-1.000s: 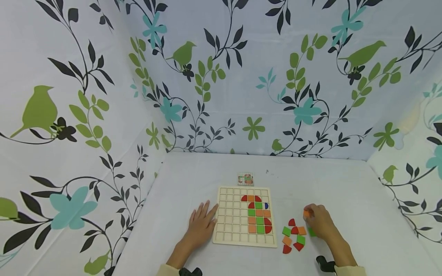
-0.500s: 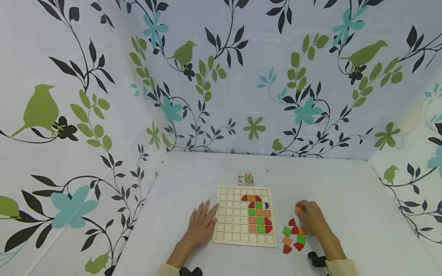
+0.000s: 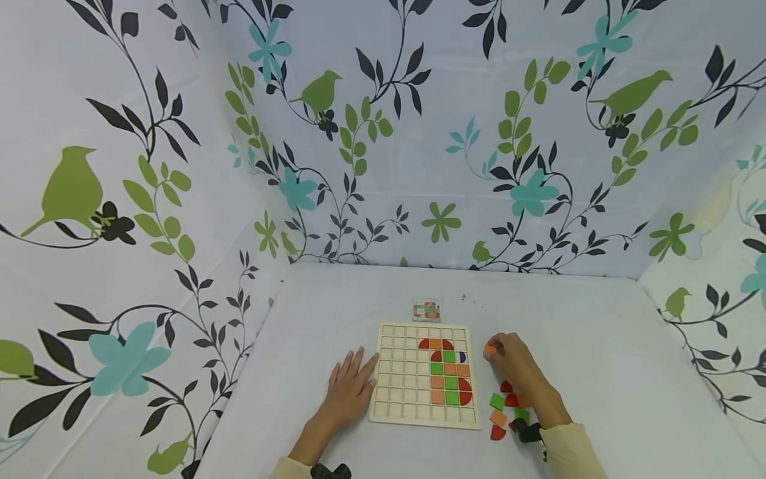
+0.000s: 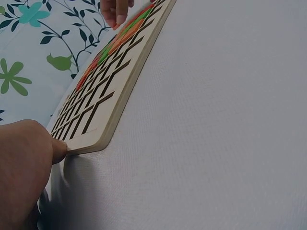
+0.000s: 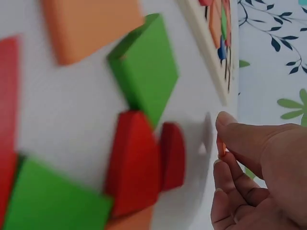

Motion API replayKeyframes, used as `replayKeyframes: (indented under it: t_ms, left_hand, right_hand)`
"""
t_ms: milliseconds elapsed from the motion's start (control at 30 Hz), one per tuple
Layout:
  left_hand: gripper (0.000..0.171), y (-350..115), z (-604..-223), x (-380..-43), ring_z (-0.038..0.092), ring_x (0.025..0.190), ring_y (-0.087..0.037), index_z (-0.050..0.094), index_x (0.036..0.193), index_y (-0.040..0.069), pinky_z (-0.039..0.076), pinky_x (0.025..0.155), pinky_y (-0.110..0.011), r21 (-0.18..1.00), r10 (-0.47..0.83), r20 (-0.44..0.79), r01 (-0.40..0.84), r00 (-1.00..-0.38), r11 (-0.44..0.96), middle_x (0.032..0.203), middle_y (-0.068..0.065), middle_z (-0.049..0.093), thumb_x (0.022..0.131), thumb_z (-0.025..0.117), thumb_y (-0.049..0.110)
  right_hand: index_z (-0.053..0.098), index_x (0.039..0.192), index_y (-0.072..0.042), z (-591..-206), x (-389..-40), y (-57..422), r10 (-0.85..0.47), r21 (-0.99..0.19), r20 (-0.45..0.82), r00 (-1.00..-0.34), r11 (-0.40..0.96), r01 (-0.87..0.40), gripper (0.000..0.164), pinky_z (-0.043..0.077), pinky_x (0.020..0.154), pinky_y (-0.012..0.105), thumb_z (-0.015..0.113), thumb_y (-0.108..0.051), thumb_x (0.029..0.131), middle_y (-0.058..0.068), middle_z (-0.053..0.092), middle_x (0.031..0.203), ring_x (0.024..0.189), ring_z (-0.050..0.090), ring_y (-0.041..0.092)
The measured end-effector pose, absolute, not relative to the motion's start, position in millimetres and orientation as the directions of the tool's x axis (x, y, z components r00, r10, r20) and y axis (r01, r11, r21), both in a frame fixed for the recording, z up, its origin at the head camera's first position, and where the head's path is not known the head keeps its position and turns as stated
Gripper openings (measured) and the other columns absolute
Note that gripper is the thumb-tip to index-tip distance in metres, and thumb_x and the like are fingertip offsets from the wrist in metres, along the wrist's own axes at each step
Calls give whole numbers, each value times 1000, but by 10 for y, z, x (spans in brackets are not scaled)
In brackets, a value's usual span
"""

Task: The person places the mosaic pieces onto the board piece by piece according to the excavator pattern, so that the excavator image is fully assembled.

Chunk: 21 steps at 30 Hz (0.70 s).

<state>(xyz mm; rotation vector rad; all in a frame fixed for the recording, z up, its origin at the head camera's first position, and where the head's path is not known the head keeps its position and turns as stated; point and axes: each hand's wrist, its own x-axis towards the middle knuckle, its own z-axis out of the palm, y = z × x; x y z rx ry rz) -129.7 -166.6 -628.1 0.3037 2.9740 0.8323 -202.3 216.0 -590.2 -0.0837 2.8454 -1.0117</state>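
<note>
A wooden grid board [image 3: 395, 392] lies on the white table, its right side partly filled with red, orange and green pieces and one blue piece [image 3: 462, 357]. My left hand [image 3: 348, 396] rests flat with spread fingers against the board's left edge; in the left wrist view its thumb [image 4: 58, 149] touches the near corner. Right of the board, my right hand [image 3: 513, 362] pinches an orange square tile [image 3: 490, 349] between thumb and fingertips, apart from the board. The right wrist view shows that tile [image 5: 221, 145] nearly edge-on, mostly covered by the fingers.
Below my right hand lie loose pieces: a green square [image 3: 497, 401], an orange square [image 3: 497, 418], a red quarter-round [image 3: 498, 432] and several others, some hidden by the forearm. A small pattern card [image 3: 426, 310] lies behind the board. Patterned cloth [image 3: 383, 133] walls the table.
My right hand has moved left and away from me, from beside the loose pieces toward the board, carrying the orange square tile. The left hand has stayed in place.
</note>
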Motion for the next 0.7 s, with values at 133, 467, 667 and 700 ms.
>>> replayKeyframes:
  t_ms: [133,467,667,700]
  left_hand:
    - [52,-1661,-6315,-1306,18,160,-46,45,162,20,13,123,-71,525,194,33,182,-981,831,173,-18,27,110,48,29]
    - [52,-1657,-6273,-1291,18,160,-48,44,162,19,12,123,-72,535,201,39,190,-979,823,172,-20,27,111,47,29]
    - [52,-1653,-6273,-1291,17,161,-44,44,163,20,12,125,-69,521,191,14,171,-981,836,174,-17,26,112,47,29]
    - [52,-1660,-6293,-1292,17,161,-43,44,162,20,12,125,-69,522,189,23,174,-982,835,174,-16,26,111,47,29]
  right_hand:
    - [68,122,2,-5828,-2080,1999,-110,-643,-70,-992,765,-39,25,54,99,53,67,-10,100,17,62,117,105,60,30]
    - [66,108,-9,-5776,-2132,1372,-286,-641,5,-958,735,-223,14,47,85,43,75,-16,99,4,59,100,92,52,20]
    - [67,97,-14,-5838,-2106,1102,-396,-567,82,-915,736,-370,10,39,78,42,76,-19,99,-3,54,91,85,46,16]
    - [68,97,-15,-5854,-2102,1071,-407,-554,90,-909,738,-385,10,39,77,41,77,-20,98,-4,54,91,85,46,16]
